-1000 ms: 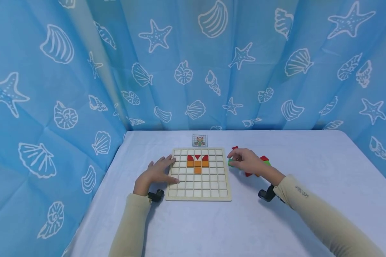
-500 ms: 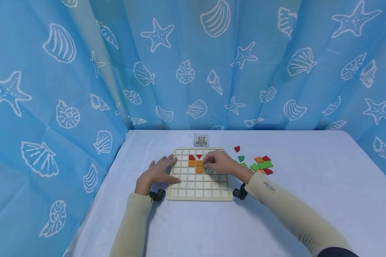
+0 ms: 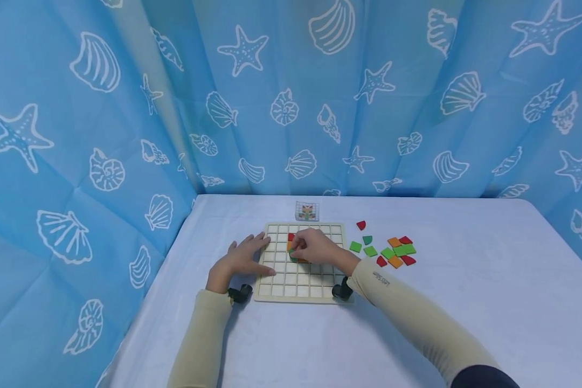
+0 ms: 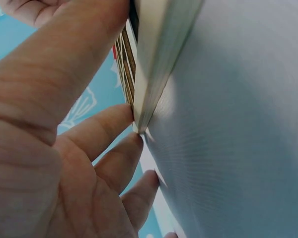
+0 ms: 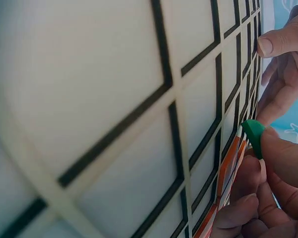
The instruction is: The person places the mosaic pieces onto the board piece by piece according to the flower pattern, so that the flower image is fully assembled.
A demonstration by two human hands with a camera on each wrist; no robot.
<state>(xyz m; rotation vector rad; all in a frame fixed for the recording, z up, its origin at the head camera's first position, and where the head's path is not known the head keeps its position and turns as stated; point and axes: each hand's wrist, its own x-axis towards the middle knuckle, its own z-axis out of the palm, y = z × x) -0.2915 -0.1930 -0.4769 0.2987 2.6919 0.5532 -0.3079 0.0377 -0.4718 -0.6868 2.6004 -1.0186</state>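
A wooden grid board [image 3: 291, 291] lies on the table, with red and orange tiles [image 5: 227, 166] set in some squares of its upper middle. My right hand [image 3: 315, 247] is over those tiles and pinches a dark green quarter-round tile [image 5: 254, 136] between thumb and fingers, just at the board's surface. Part of the pattern is hidden beneath that hand. On the board's left edge rests my left hand [image 3: 244, 257], fingers spread, thumb lying on the grid; the left wrist view shows its fingertips [image 4: 124, 113] touching the board's side.
Loose red, orange and green tiles [image 3: 371, 251] lie scattered right of the board. Behind the board is a small card [image 3: 307, 211] with a coloured pattern on a grid. A blue shell-print curtain [image 3: 291, 97] hangs beyond the white table [image 3: 465, 280].
My right hand has moved left from the loose tiles to the board, carrying the green tile to the middle of the pattern. My left hand stays on the board's left edge.
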